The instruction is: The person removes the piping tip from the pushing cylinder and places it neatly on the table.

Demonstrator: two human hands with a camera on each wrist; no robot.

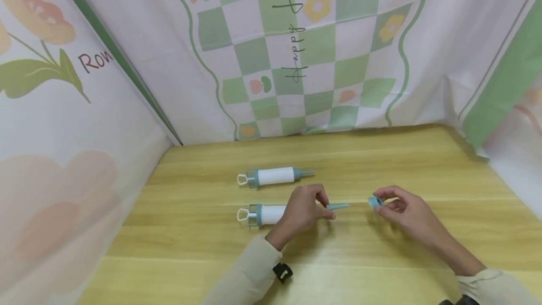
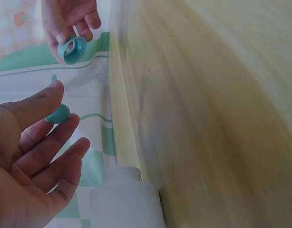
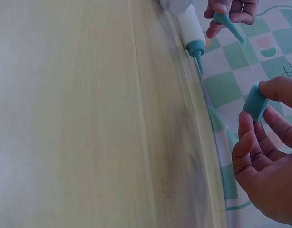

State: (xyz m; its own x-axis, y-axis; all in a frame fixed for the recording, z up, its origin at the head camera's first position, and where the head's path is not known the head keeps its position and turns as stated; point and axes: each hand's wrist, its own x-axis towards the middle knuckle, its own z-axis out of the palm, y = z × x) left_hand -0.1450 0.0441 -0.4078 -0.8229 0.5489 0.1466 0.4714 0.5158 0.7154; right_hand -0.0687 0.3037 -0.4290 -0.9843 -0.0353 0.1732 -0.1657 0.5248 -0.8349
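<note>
The left hand pinches a teal nozzle between thumb and fingers, with the slim tip pointing towards the other hand. The right hand holds a teal ring cap by its edge, between the thumb and fingertips. The two parts are apart from each other, both above the wooden counter.

The head view shows two large white syringes with teal frames and white pull handles, lying side by side. The far syringe carries its nozzle; the front end of the near syringe is hidden there behind the left hand.

The left wrist view gives what the head view hides: a bare white neck at the end of the barrel. It shows also the round opening of the ring cap, and a bulb which is probably the wide base of the nozzle, though the fingers cover part of it. The right wrist view shows instead the ring cap's outer wall, side on.
</note>
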